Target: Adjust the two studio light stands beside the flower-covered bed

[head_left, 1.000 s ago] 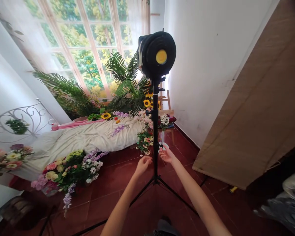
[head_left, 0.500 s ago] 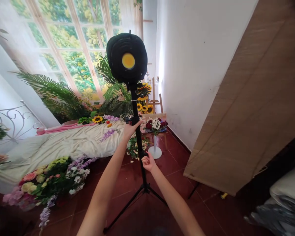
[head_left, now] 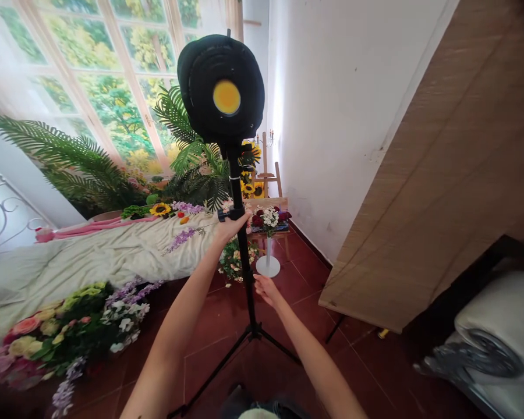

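Note:
A black studio light [head_left: 220, 87] with a yellow round emitter tops a black light stand [head_left: 245, 256] on spread tripod legs. My left hand [head_left: 232, 227] is wrapped round the pole just under its upper collar [head_left: 231, 214], whose knob sticks out to the left. Lower down, my right hand [head_left: 266, 289] has its fingers curled together against the pole's lower collar [head_left: 248, 278]. They pinch at the knob there, which they mostly cover. The stand leans slightly to the left at its top.
To the left lies a bed with a cream blanket [head_left: 126, 256] and flowers [head_left: 65, 326] along its edge. Behind the stand are a white round-based stand [head_left: 268, 267] and an easel [head_left: 266, 169]. A brown hanging blind [head_left: 428, 174] and a white padded piece [head_left: 493, 314] are on the right.
My view has shifted, and the light appears larger and higher. My left hand keeps its hold on the pole; the right fingers have turned at the lower collar, the wrist now lower.

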`<state>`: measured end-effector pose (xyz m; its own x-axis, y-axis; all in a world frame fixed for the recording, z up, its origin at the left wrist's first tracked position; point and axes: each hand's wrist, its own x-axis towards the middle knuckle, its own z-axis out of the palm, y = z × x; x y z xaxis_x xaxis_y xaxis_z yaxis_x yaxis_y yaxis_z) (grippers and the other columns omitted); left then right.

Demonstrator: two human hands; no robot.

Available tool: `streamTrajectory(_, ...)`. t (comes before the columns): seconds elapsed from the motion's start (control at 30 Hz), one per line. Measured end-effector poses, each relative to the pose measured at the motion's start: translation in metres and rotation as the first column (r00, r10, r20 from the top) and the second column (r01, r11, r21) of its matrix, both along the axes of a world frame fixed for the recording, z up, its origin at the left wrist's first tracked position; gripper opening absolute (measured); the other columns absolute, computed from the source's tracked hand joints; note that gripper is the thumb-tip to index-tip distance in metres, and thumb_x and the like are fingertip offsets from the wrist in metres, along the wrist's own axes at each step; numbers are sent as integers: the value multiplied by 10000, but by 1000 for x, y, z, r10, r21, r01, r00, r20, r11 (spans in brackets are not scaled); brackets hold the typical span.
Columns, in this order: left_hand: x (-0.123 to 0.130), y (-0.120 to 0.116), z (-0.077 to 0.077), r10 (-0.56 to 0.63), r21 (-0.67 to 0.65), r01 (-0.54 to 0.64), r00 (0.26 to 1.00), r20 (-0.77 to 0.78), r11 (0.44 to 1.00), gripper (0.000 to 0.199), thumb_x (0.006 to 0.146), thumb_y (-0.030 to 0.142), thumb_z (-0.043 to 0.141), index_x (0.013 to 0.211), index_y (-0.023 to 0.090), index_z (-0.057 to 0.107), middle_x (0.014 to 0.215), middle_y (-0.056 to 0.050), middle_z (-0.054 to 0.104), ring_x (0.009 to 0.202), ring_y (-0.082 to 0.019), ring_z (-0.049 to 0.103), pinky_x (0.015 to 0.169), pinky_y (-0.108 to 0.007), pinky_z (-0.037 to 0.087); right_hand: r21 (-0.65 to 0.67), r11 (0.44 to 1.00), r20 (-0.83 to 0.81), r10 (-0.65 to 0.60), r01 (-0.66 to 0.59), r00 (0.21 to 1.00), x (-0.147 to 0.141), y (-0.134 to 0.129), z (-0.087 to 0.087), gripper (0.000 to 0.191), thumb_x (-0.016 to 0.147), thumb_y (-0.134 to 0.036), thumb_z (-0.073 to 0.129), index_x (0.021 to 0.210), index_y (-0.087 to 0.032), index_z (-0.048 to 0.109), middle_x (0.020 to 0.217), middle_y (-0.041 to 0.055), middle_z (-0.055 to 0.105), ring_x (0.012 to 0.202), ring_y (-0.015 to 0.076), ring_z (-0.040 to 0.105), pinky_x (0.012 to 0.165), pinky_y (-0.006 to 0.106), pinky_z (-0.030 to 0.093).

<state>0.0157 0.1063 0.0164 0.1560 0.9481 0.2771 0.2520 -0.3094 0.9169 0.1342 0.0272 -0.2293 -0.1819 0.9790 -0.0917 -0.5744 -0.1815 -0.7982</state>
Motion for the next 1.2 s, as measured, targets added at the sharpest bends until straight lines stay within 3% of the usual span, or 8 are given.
streamTrajectory(0.07, -1, 0, 2, -24, 0, 24, 1000, 4, 1000, 331, 661, 477, 643, 598, 153, 615, 588, -42, 622, 591, -155, 580, 671, -261, 466, 175, 984, 399, -34, -40, 916, 16, 7, 7, 335, 732, -308, 646, 586, -198, 365, 462, -102, 279, 407, 36, 202, 387, 159, 165)
streamTrajectory(0.17, -3, 3, 1, -8, 13, 8, 1000, 14, 1000, 321, 649, 471, 655, 583, 160, 607, 589, -32, 617, 603, -156, 579, 678, -260, 464, 402, 885, 767, -184, -236, 615, 34, 18, 25, 264, 675, -177, 688, 576, -180, 443, 507, -63, 376, 493, 60, 314, 484, 171, 234)
streamTrajectory(0.3, -6, 6, -14, 14, -22, -14, 1000, -10, 1000, 293, 636, 454, 675, 584, 172, 615, 573, -37, 610, 665, -196, 603, 670, -277, 461, 520, 742, 852, -415, -423, 318, 37, 16, 34, 185, 680, -24, 588, 638, -187, 509, 603, -10, 474, 583, 102, 401, 561, 205, 241)
streamTrajectory(0.43, -8, 1, -48, -85, 46, 86, 996, -11, 995, 304, 691, 456, 617, 548, 188, 600, 553, -33, 601, 581, -174, 584, 625, -277, 460, 540, 715, 830, -540, -444, 140, 35, -6, 19, 166, 723, -69, 524, 619, -191, 479, 591, -16, 463, 547, 99, 382, 540, 222, 185)
streamTrajectory(0.6, -10, -6, -107, -42, 38, 42, 999, 0, 998, 307, 691, 458, 602, 556, 183, 599, 534, -20, 599, 521, -139, 560, 543, -240, 443, 471, 792, 869, -493, -389, 47, 37, -34, -1, 194, 763, -126, 473, 582, -185, 441, 551, -35, 455, 528, 89, 393, 535, 220, 169)
streamTrajectory(0.77, -10, -4, -148, 2, 3, -2, 1000, 27, 1000, 302, 670, 458, 617, 588, 168, 629, 580, -35, 637, 554, -151, 593, 548, -240, 455, 406, 872, 900, -434, -272, -48, 34, -44, 1, 211, 797, -178, 454, 587, -181, 446, 553, -33, 485, 516, 85, 401, 529, 223, 172)
streamTrajectory(1.03, -17, 1, -157, -5, -94, 15, 995, 103, 996, 248, 585, 415, 703, 562, 177, 637, 592, -37, 657, 656, -187, 632, 630, -261, 481, 492, 854, 856, -510, -171, -82, 19, -43, 23, 284, 836, -307, 453, 582, -184, 424, 560, -33, 494, 517, 87, 428, 532, 219, 201)
streamTrajectory(1.2, -14, 3, -166, -26, -82, 35, 993, 113, 996, 263, 628, 423, 671, 605, 162, 650, 618, -41, 662, 662, -179, 637, 678, -277, 488, 531, 840, 842, -537, -112, -41, 8, -35, 41, 239, 780, -414, 537, 695, -201, 472, 629, -33, 506, 570, 106, 460, 535, 214, 253)
